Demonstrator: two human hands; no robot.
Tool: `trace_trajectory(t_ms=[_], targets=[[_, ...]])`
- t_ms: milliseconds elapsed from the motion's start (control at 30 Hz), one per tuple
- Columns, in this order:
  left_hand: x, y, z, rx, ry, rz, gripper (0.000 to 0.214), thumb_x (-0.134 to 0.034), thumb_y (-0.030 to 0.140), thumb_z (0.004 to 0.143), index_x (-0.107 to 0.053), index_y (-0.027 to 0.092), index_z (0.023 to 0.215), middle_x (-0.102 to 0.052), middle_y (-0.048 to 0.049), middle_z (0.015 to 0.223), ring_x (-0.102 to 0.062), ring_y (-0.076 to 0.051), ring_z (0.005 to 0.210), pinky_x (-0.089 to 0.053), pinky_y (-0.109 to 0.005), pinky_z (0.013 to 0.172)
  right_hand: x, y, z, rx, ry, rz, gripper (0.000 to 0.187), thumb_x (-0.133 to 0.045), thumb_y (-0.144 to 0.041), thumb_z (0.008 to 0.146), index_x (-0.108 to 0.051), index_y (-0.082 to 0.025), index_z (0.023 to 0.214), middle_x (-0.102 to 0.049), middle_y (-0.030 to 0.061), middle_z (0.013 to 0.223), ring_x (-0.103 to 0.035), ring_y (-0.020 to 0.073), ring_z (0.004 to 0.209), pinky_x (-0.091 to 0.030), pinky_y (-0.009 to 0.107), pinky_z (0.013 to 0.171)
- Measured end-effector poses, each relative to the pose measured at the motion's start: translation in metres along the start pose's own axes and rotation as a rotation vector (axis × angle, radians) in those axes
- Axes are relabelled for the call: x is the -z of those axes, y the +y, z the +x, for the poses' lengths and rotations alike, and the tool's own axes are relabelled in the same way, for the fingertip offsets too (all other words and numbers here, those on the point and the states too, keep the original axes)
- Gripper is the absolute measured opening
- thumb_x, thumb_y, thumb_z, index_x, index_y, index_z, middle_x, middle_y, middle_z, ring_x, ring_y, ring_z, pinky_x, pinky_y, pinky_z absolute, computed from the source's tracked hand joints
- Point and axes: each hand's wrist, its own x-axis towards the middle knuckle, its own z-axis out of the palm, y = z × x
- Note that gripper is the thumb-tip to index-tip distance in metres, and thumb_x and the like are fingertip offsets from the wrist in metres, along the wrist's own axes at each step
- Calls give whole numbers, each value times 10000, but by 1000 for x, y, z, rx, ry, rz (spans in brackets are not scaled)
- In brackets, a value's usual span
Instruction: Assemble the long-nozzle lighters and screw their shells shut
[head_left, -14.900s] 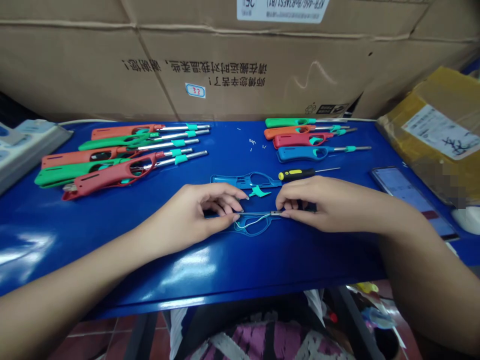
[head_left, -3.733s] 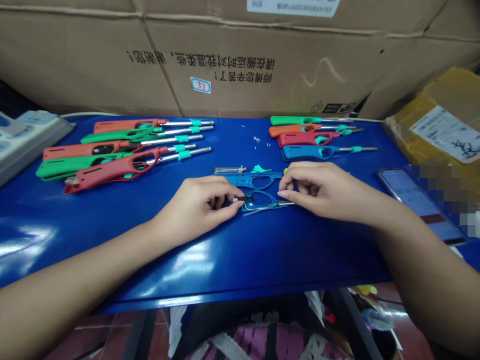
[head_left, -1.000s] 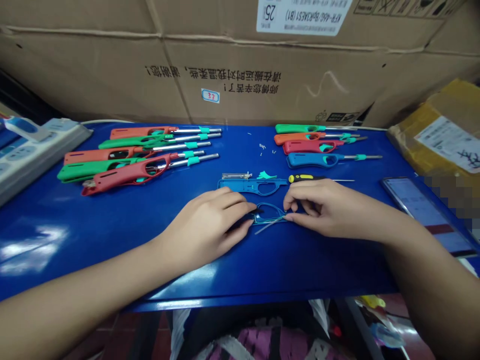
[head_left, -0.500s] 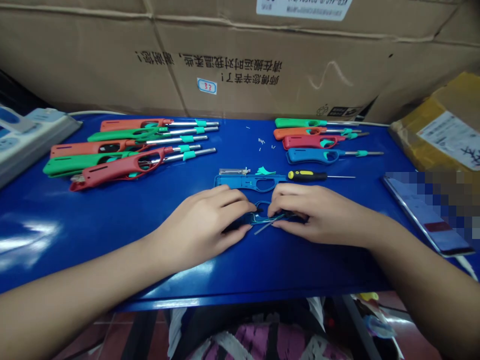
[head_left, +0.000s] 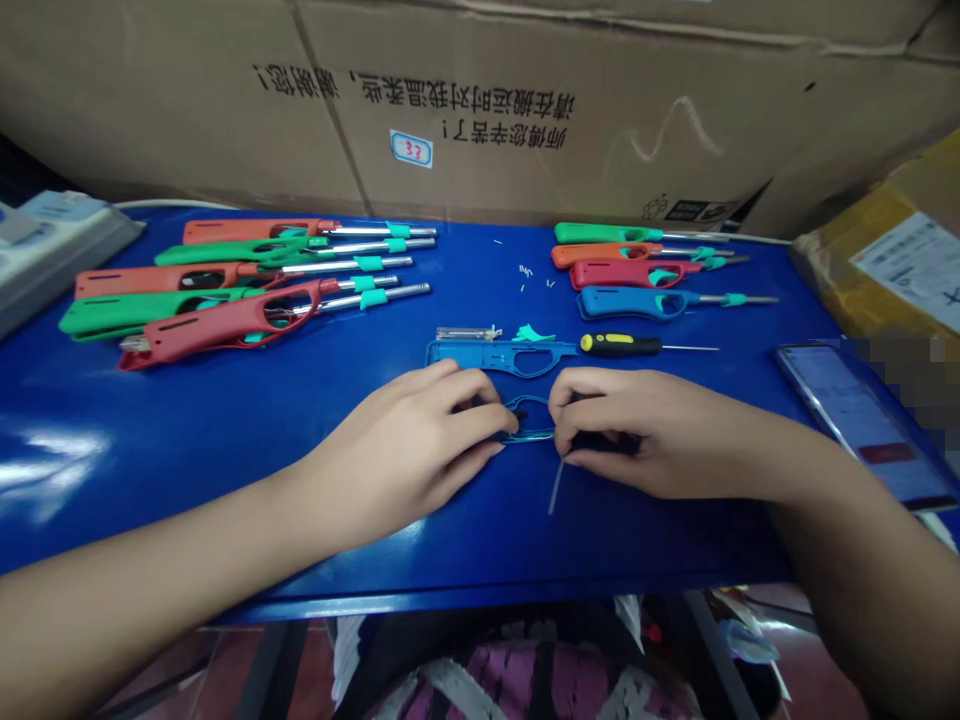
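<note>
My left hand (head_left: pixel 420 440) is closed around the grip end of a blue lighter shell half (head_left: pixel 534 437), low over the table. Its trigger opening shows between my hands. My right hand (head_left: pixel 637 430) is closed at the shell's other end. From its pinched fingertips a thin translucent tube (head_left: pixel 556 488) slants down toward me. My fingers cover most of the shell, so its inner parts are hard to make out. Just beyond lies a second blue shell half (head_left: pixel 472 356), with a clear fuel tank (head_left: pixel 465 333) and a teal trigger (head_left: pixel 532 333) along its far side.
A black-and-yellow screwdriver (head_left: pixel 622 345) lies right of the shell half. Several small screws (head_left: pixel 526 271) are scattered farther back. Lighters rest in groups at left (head_left: pixel 217 322) and right (head_left: pixel 634 302). A cardboard box (head_left: pixel 480 190) walls the back; a phone (head_left: pixel 862 425) lies at right.
My right hand has shifted slightly right, and the thin tube has swung from pointing left to hanging steeply toward me. My left hand stays on the shell. The view has tilted slightly.
</note>
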Motion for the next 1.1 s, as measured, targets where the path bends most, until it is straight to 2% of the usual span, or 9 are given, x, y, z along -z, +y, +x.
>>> trace_trajectory(t_ms=[167, 333, 467, 667, 900, 1100], targets=[[-2, -1, -1, 8, -14, -21, 203, -512, 243, 1028, -690, 231, 1124, -642, -75, 1113, -590, -225, 975, -506, -374, 833, 3, -3, 1, -2, 13, 46, 104, -570, -198, 954, -661, -226, 995, -653, 19, 1064, -604, 138, 914, -448, 260, 784], [-3, -1, -2, 14, -18, -25, 206, -509, 237, 1027, -679, 238, 1143, -632, -73, 1128, -584, -230, 992, -499, -380, 846, -4, -2, 10, -55, 135, -4, 109, -544, -217, 987, -653, -205, 983, -664, -4, 890, -566, 112, 749, -404, 244, 677], [-3, -1, -1, 15, -20, -13, 195, -507, 226, 1023, -668, 238, 1132, -631, -67, 1122, -583, -235, 988, -497, -389, 841, -5, -1, 12, -61, 157, -5, 85, -582, -194, 955, -665, -193, 936, -662, -4, 837, -536, 109, 691, -379, 247, 638], [-3, -1, -1, 10, -18, -16, 207, -512, 220, 1017, -655, 256, 1162, -628, -61, 1106, -580, -233, 965, -495, -386, 823, -3, -1, 10, -18, 137, 34, 116, -594, -95, 911, -674, -180, 910, -671, -4, 877, -552, 101, 724, -387, 235, 649], [-3, -1, 0, 14, -29, -15, 204, -513, 226, 1019, -647, 243, 1171, -626, -62, 1091, -576, -239, 977, -501, -396, 836, -2, 1, 7, 24, 94, -44, 117, -548, -158, 972, -664, -174, 968, -659, 16, 966, -592, 130, 848, -421, 262, 736], [-4, -2, 0, 18, -32, -8, 212, -516, 222, 1018, -636, 245, 1191, -628, -59, 1101, -579, -242, 998, -510, -409, 850, -1, 1, 5, 74, 84, -117, 132, -541, -189, 998, -671, -172, 995, -668, 13, 981, -610, 127, 864, -430, 255, 748]])
